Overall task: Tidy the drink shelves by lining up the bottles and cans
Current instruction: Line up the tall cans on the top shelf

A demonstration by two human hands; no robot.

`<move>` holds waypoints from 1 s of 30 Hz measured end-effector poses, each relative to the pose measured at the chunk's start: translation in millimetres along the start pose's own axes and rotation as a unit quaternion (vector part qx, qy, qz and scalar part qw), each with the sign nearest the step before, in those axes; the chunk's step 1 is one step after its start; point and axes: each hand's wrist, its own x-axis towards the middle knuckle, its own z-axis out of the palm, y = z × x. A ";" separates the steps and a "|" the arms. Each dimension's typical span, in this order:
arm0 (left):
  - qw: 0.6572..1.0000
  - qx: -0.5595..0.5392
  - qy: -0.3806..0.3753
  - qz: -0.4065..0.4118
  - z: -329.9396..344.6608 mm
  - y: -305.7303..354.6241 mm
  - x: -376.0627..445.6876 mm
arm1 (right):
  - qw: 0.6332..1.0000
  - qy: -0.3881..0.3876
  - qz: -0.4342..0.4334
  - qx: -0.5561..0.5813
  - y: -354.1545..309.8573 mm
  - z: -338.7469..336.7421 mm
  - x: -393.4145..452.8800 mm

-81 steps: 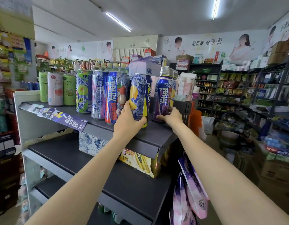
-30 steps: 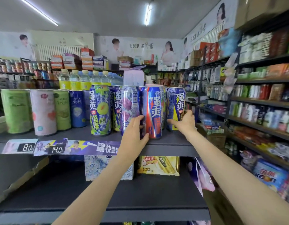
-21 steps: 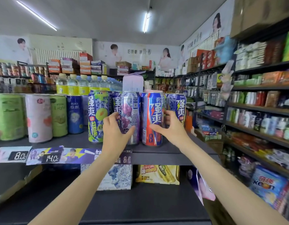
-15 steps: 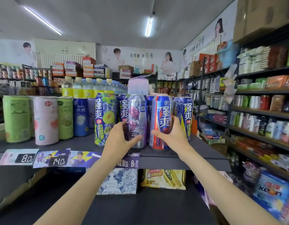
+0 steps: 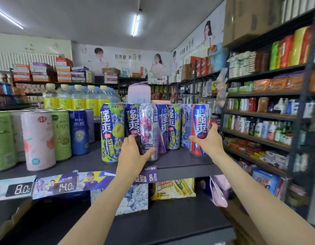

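A row of tall cans stands on the dark upper shelf (image 5: 179, 161). My left hand (image 5: 133, 152) grips the low part of the purple grape can (image 5: 149, 128) near the shelf's front. My right hand (image 5: 209, 140) holds the red-and-blue can (image 5: 197, 121) at the right end of the row, thumb in front and fingers round its right side. A green melon can (image 5: 110, 131) stands left of my left hand. Behind, between my hands, a blue-and-yellow can (image 5: 173, 126) stands against other cans.
Green, pink and blue cans (image 5: 38, 138) fill the shelf's left part, with yellow-labelled bottles (image 5: 78, 99) behind. Price tags (image 5: 62, 186) line the shelf edge. Boxes (image 5: 172, 188) sit on the lower shelf. A stocked rack (image 5: 266, 110) runs along the right aisle.
My right hand has carried the red-and-blue can rightward, away from the grape can, opening a gap between them. My left hand stays on the grape can.
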 end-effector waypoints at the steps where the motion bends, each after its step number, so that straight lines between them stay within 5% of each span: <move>1: 1.000 0.000 0.001 0.003 0.2 -0.4 -0.6 | 1.000 -0.004 0.004 0.004 1.0 0.3 -0.3; 4: 1.000 -0.002 0.001 0.006 1.6 -1.1 -1.6 | 0.999 0.036 -0.016 -0.009 1.9 -0.1 -10.5; 7: 1.000 -0.001 -0.007 0.017 2.3 0.1 0.9 | 0.979 0.134 -0.151 -0.007 -15.8 3.5 -35.0; 9: 1.000 0.006 -0.014 0.016 1.8 -0.3 2.8 | 0.982 0.059 -0.176 0.023 -30.1 15.8 -44.3; 13: 1.000 0.010 -0.023 0.018 1.8 -1.7 1.4 | 0.990 -0.133 -0.038 0.034 -33.5 49.0 -41.4; 18: 0.999 0.010 -0.024 0.023 1.6 -2.7 1.0 | 0.976 -0.184 0.066 0.093 -14.8 66.2 -10.0; 30: 1.000 0.023 -0.016 0.014 2.3 -1.4 -0.6 | 0.968 -0.251 0.031 0.006 -14.9 69.6 -3.5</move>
